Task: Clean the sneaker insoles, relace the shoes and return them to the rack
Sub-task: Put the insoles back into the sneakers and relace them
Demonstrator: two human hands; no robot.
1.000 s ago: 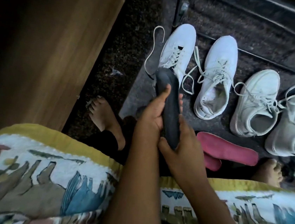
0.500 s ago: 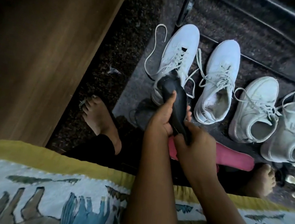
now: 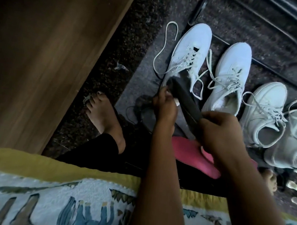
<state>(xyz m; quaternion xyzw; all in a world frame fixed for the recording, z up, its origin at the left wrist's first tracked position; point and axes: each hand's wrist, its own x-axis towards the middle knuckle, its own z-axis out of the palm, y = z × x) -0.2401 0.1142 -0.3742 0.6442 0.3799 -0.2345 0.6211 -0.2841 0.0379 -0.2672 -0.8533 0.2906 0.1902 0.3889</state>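
Insole tip sits in the leftmost sneaker; right grip clamps its heel end, left grip pinches the collar. Pushed crooked, its toe could fold underneath.

Head view: dark insole held at the leftmost sneaker's opening.

The right hand grips the rear end of a dark insole; its front end sits in the opening of the leftmost white sneaker. The left hand, fingers curled, appears to pinch that sneaker's heel rim, though the contact is dim. Three more white sneakers stand in a row to the right, laces loose. A pink insole lies on the dark floor below the hands. Bare feet rest on the floor, a wooden panel to the left, a patterned garment in the foreground.
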